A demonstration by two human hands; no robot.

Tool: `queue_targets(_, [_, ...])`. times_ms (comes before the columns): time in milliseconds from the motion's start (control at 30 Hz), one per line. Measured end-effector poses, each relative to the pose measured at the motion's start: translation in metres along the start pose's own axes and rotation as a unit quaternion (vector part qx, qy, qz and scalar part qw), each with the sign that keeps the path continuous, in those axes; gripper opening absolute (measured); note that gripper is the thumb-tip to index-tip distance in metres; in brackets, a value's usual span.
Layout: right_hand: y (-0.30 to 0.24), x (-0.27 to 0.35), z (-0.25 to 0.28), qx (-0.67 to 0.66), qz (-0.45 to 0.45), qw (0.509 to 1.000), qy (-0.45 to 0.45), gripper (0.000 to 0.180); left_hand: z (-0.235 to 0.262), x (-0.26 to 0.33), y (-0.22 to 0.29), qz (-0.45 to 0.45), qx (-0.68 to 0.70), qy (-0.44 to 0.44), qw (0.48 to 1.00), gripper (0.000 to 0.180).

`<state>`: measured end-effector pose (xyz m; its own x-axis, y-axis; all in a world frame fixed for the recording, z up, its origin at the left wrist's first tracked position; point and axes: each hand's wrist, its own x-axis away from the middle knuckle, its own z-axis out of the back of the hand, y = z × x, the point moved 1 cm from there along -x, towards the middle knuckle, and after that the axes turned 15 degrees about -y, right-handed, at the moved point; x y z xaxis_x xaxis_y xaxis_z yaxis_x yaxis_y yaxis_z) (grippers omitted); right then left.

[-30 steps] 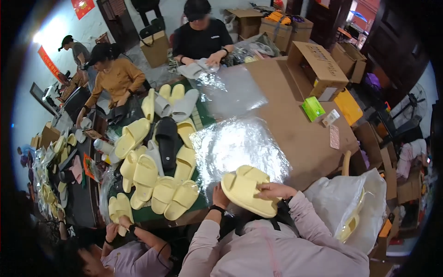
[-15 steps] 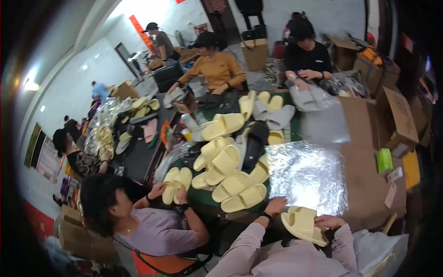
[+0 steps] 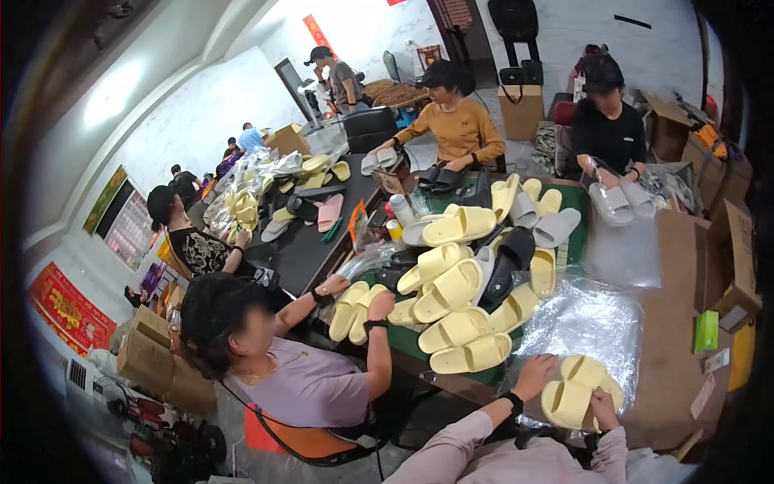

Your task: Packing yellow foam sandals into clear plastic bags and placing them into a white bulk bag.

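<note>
My right hand (image 3: pixel 603 411) grips a pair of pale yellow slide slippers (image 3: pixel 574 399) by their near right side. They are above the stack of clear plastic bags (image 3: pixel 606 323) at the table's front edge. My left hand (image 3: pixel 534 376) is at the lower left corner of the bags, its fingers closed on the plastic; the fingertips show only in part. To the left of the bags lies a pile of yellow slippers (image 3: pixel 455 289), with black slippers (image 3: pixel 509 262) and grey slippers (image 3: pixel 556 228) among them.
Close on my left, a co-worker (image 3: pixel 310 383) handles another yellow pair (image 3: pixel 355 310). Across the table, a person in black (image 3: pixel 609 133) holds grey slippers in plastic, beside one in orange (image 3: pixel 463 129). Cardboard (image 3: pixel 673 323) covers the right side, with a green box (image 3: pixel 706 331) there.
My view has swung left. My right hand has brought the yellow pair from the table's edge forward over the bags. My left hand has shifted onto the bags' corner.
</note>
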<state>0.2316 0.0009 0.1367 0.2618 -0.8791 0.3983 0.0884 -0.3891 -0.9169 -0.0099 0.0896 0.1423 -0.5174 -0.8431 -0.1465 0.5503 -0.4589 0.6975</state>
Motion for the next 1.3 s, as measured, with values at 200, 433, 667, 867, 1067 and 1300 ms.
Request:
queue_targets(200, [-0.013, -0.006, 0.002, 0.136, 0.099, 0.985, 0.045, 0.017, 0.003, 0.006, 0.032, -0.039, -0.191, -0.009, 0.981, 0.045])
queue_targets(433, [-0.029, -0.014, -0.027, 0.276, 0.111, 0.952, 0.080, 0.039, 0.000, 0.000, 0.055, -0.034, -0.180, -0.024, 0.983, 0.052])
queue_targets(667, [0.018, -0.033, -0.017, 0.309, 0.148, 0.926, 0.156, 0.046, -0.008, 0.010, 0.081, -0.090, -0.106, -0.200, 0.970, 0.042])
queue_targets(867, [-0.024, -0.053, -0.020, 0.324, 0.105, 0.923, 0.181, 0.041, 0.010, 0.034, 0.108, -0.197, 0.138, -0.336, 0.911, 0.040])
queue_targets(1067, [-0.073, -0.056, -0.013, 0.466, 0.029, 0.876, 0.119, 0.037, 0.045, 0.029, 0.118, -0.179, 0.245, -0.319, 0.898, 0.038])
queue_targets(1300, [-0.130, -0.012, -0.048, 0.430, 0.169, 0.866, 0.192, 0.024, 0.041, 0.001, 0.092, -0.018, 0.371, -0.053, 0.927, 0.028])
